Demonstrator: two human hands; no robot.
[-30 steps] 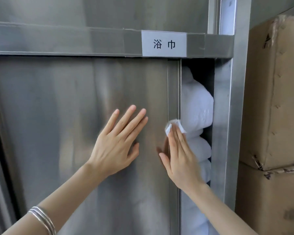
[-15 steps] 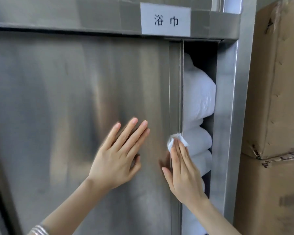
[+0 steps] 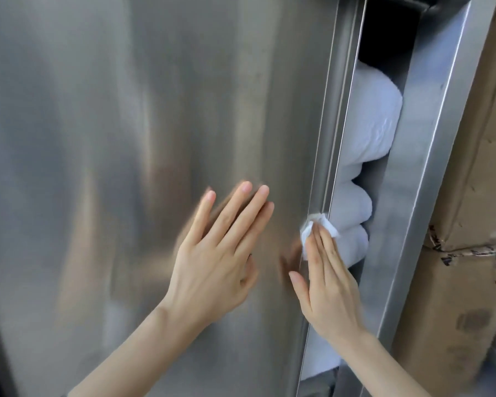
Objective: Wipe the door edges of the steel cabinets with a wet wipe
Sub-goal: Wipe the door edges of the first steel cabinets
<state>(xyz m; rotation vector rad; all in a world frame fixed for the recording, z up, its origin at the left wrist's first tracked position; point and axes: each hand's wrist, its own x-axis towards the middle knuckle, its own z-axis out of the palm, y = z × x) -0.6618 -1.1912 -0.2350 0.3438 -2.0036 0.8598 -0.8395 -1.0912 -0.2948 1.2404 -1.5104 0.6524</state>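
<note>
Pressing a white wet wipe [image 3: 309,232] against the door edge [image 3: 325,156] of a steel cabinet, a person's right hand [image 3: 331,290] works right of centre in the frame, fingers straight and laid flat over the wipe, thumb spread onto the door panel [image 3: 126,138]. The left hand [image 3: 218,259] rests open on the panel at centre, its fingers straight and blurred by motion.

Over the past second the wipe has slid down the edge. It sat level with the foot of the uppermost folded towel then, and now lies beside the gap between the two lower rolls of the white towels [image 3: 370,130] stacked in the opening. The view has dipped with it, and the label on the rail above has left the frame. The left hand has kept roughly level with the right.

The upper stretch of this edge appears covered, judging by that travel. The lower run, toward the bottom of the frame, looks yet to be wiped. Cardboard boxes [image 3: 476,181] stand at far right, just beyond the cabinet frame [image 3: 424,167].
</note>
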